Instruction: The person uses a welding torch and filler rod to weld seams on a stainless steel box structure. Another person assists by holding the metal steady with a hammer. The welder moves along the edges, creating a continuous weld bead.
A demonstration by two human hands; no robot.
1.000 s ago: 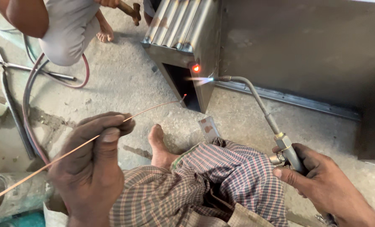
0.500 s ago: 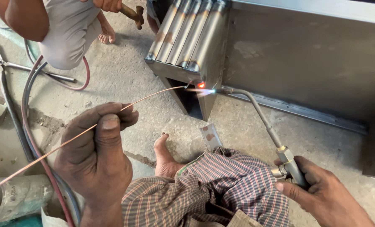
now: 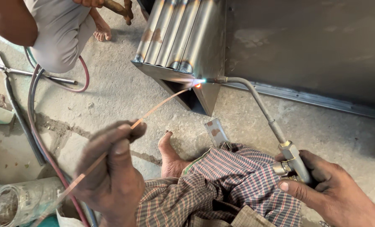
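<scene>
The thin copper rod [image 3: 153, 109] runs from lower left to the glowing spot at frame centre on the ribbed metal box [image 3: 183, 38]. My left hand [image 3: 109, 176] pinches it tight. My right hand [image 3: 326, 189], lower right, grips the torch [image 3: 259, 101], its flame at that corner.

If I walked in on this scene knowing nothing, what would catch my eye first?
Most likely the bright orange glow at the lower corner of the metal tube assembly, just above centre, where the torch tip and the thin copper-coloured rod meet. The right hand grips the torch handle at lower right, and the left hand pinches the rod at lower left. A checked cloth covers the person's lap between them.
</scene>
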